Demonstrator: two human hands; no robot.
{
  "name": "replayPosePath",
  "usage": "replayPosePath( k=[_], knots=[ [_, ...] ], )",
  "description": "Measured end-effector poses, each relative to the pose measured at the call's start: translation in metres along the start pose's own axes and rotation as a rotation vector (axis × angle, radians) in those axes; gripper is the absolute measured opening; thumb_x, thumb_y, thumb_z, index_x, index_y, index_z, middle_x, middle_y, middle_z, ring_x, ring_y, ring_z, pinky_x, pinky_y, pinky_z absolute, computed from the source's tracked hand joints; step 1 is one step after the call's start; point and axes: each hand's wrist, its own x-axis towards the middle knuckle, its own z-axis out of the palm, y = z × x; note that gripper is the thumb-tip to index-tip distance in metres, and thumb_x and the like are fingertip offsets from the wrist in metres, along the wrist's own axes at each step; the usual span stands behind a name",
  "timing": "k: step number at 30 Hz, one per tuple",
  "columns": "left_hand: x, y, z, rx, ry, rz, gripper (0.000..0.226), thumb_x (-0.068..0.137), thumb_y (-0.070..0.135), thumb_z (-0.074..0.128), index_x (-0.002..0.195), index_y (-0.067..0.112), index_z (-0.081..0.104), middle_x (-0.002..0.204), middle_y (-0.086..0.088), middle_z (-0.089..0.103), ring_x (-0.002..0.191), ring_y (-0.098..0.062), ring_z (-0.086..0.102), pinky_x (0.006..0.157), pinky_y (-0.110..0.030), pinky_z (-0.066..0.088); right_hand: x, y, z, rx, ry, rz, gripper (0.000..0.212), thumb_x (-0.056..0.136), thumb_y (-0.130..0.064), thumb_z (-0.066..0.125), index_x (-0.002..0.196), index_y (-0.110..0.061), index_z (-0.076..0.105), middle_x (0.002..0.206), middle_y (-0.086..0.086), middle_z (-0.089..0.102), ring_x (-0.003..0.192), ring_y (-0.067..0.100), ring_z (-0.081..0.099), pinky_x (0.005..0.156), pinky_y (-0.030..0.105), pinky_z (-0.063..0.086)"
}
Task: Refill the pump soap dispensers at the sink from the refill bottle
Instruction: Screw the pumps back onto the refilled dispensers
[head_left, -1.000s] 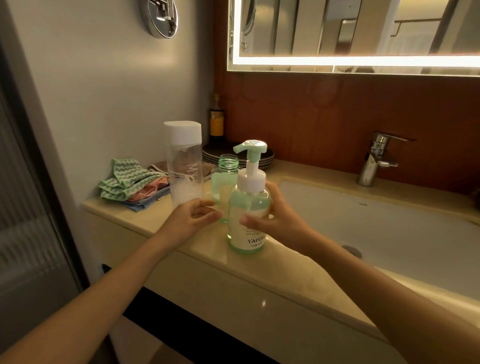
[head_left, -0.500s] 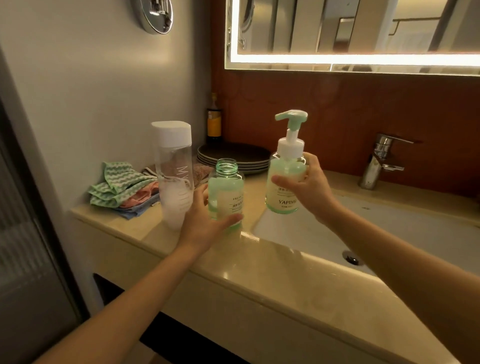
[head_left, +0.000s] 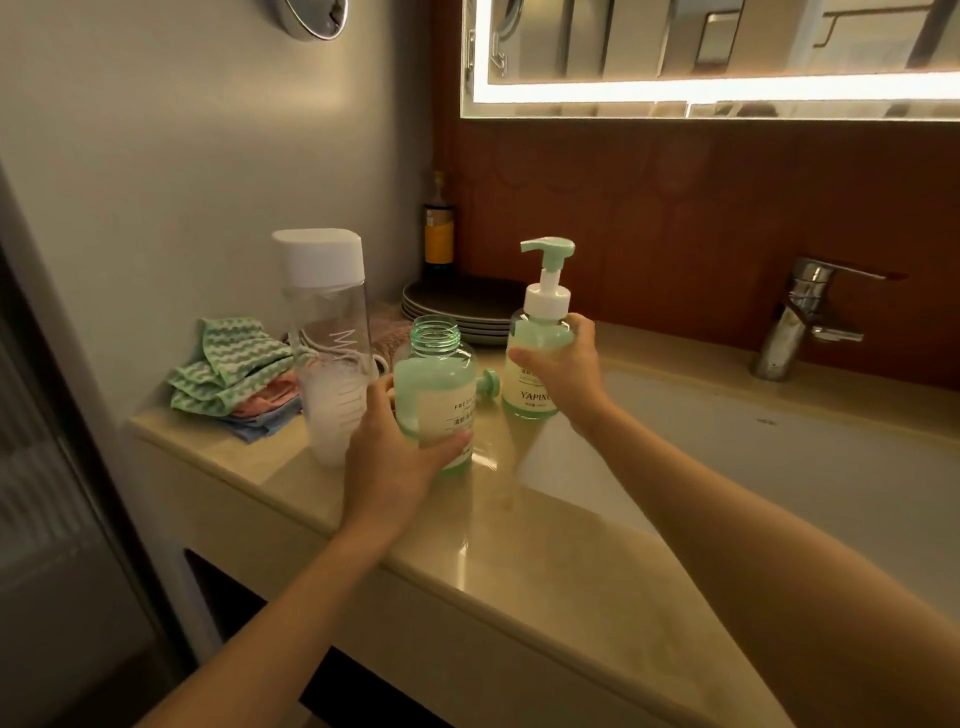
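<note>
Where the beige counter (head_left: 519, 561) runs nearest the camera, both bare forearms reach forward over its edge. Left hand (head_left: 387, 457): fingers and thumb wrapped round the lower body of an open green dispenser bottle (head_left: 436, 387), threaded neck bare, pump off, base on or just above the counter — cannot tell which. Likely gripped low to steady it upright for pouring. Green liquid fills much of it; exact level hard to read behind the label.

Right hand (head_left: 563, 371): fingers closed round the shoulder of a second green dispenser (head_left: 535, 364), marked YAPING, pump head (head_left: 548, 249) fitted and upright. Its base sits at the counter near the basin's left rim (head_left: 571, 415); contact unclear. Judged: the capped one is being put aside, leaving room for the open one.

Between the two bottles, a small green pump part (head_left: 488, 384) lies on the counter, partly hidden, probably the removed pump, laid close for refitting.

Just left of the open bottle, touching or nearly touching the left hand, stands a tall clear refill bottle (head_left: 332, 353) with white cap (head_left: 319, 257) on; white contents low inside. Cap must come off before any pour.

Further left, folded cloths (head_left: 234, 369), handy for drips. Behind, stacked dark plates (head_left: 457, 306), a dark yellow-labelled bottle (head_left: 439, 234) in the corner. Far right, chrome tap (head_left: 805, 317); lit mirror (head_left: 727, 52) above.
</note>
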Motion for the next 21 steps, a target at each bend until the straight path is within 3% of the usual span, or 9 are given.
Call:
replayPosePath(
  k=[2, 4, 6, 9, 11, 14, 18, 21],
  knots=[
    [0.001, -0.001, 0.001, -0.006, 0.001, -0.005, 0.083, 0.061, 0.029, 0.085, 0.129, 0.020, 0.038, 0.109, 0.012, 0.049, 0.099, -0.008, 0.049, 0.083, -0.029, 0.047, 0.002, 0.004, 0.002, -0.051, 0.001, -0.004, 0.091, 0.071, -0.025, 0.078, 0.141, -0.015, 0.021, 0.130, 0.004, 0.044, 0.124, 0.024, 0.042, 0.103, 0.044, 0.039],
    [0.002, -0.002, 0.002, -0.014, -0.006, -0.010, 0.082, 0.062, 0.028, 0.084, 0.128, 0.020, 0.038, 0.109, 0.012, 0.049, 0.099, -0.008, 0.049, 0.082, -0.028, 0.046, -0.003, 0.005, 0.000, -0.310, 0.149, -0.157, 0.095, 0.070, -0.036, 0.077, 0.143, -0.012, 0.021, 0.141, 0.009, 0.035, 0.130, 0.024, 0.034, 0.107, 0.041, 0.034],
    [0.004, -0.003, 0.002, -0.023, -0.006, -0.018, 0.079, 0.062, 0.028, 0.084, 0.126, 0.020, 0.038, 0.109, 0.012, 0.049, 0.099, -0.008, 0.049, 0.081, -0.028, 0.046, -0.016, 0.004, 0.000, -0.478, 0.298, -0.451, 0.071, 0.076, -0.035, 0.072, 0.133, -0.009, 0.038, 0.131, 0.011, 0.044, 0.117, 0.024, 0.041, 0.099, 0.035, 0.038],
    [0.005, -0.004, 0.003, -0.025, -0.004, -0.026, 0.079, 0.060, 0.028, 0.085, 0.124, 0.020, 0.038, 0.109, 0.011, 0.050, 0.098, -0.010, 0.051, 0.079, -0.029, 0.047, -0.033, -0.003, 0.009, -0.553, 0.080, -0.645, 0.027, 0.088, -0.019, 0.058, 0.113, -0.010, 0.054, 0.105, 0.010, 0.060, 0.093, 0.024, 0.057, 0.078, 0.036, 0.050],
    [0.004, -0.003, 0.003, -0.018, -0.003, -0.027, 0.083, 0.060, 0.028, 0.085, 0.126, 0.019, 0.037, 0.109, 0.011, 0.049, 0.098, -0.009, 0.050, 0.077, -0.026, 0.044, -0.031, -0.006, 0.018, -0.753, -0.131, -0.538, 0.025, 0.093, -0.017, 0.050, 0.117, -0.012, 0.053, 0.099, 0.009, 0.063, 0.088, 0.026, 0.060, 0.071, 0.034, 0.048],
    [0.003, -0.001, 0.003, -0.004, -0.010, -0.014, 0.083, 0.061, 0.029, 0.085, 0.127, 0.017, 0.037, 0.111, 0.010, 0.048, 0.099, -0.008, 0.049, 0.075, -0.022, 0.042, -0.016, 0.000, 0.037, -0.872, -0.291, -0.313, 0.028, 0.092, -0.015, 0.048, 0.120, -0.016, 0.050, 0.102, 0.006, 0.062, 0.091, 0.024, 0.059, 0.077, 0.036, 0.051],
    [0.003, -0.003, 0.002, 0.005, 0.002, -0.026, 0.081, 0.060, 0.028, 0.085, 0.125, 0.017, 0.038, 0.112, 0.007, 0.052, 0.100, -0.012, 0.053, 0.082, -0.033, 0.050, -0.003, 0.014, 0.058, -0.997, -0.322, -0.237, 0.023, 0.090, -0.027, 0.049, 0.112, -0.022, 0.053, 0.100, 0.003, 0.061, 0.085, 0.022, 0.057, 0.066, 0.034, 0.048],
    [0.003, -0.003, 0.002, 0.017, 0.010, -0.025, 0.081, 0.060, 0.027, 0.085, 0.125, 0.017, 0.039, 0.109, 0.008, 0.051, 0.098, -0.011, 0.052, 0.083, -0.034, 0.050, -0.001, 0.013, 0.061, -1.011, -0.284, -0.194, 0.019, 0.091, -0.023, 0.048, 0.107, -0.018, 0.057, 0.096, 0.004, 0.062, 0.083, 0.022, 0.058, 0.064, 0.032, 0.045]
  ],
)
